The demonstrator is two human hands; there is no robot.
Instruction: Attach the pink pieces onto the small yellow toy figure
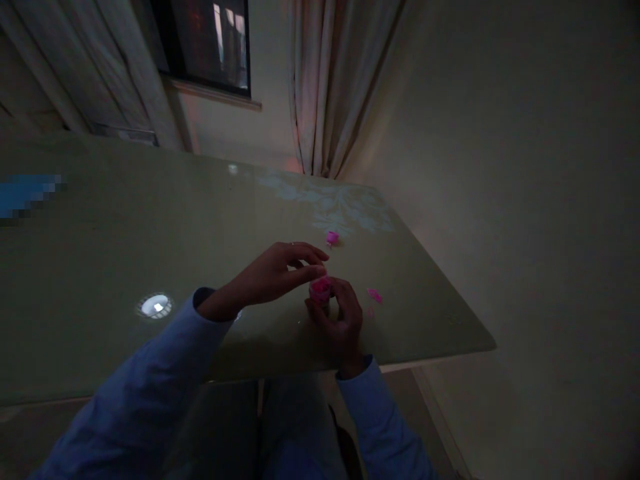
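Note:
A small round pink container [321, 289] is in my right hand [345, 313], whose thumb and fingers curl around its sides, close above the table. Its upper side faces me and looks deep pink inside; finer detail is too dark to make out. My left hand [295, 263] reaches across from the left with fingers stretched out and apart. Its thumb tip is at the container's upper rim, touching or almost touching it. Beyond the left fingertips sits a small pink piece [332, 237], like a little cap. To the right of my right hand lies a flat pink piece [375, 295].
The glossy greenish table [125, 240] has its right edge near the wall [525, 200]. A blue object [25, 193], partly pixelated, lies at the far left. Curtains [340, 80] and a window [210, 43] are behind the table. A round light reflection shows on the tabletop.

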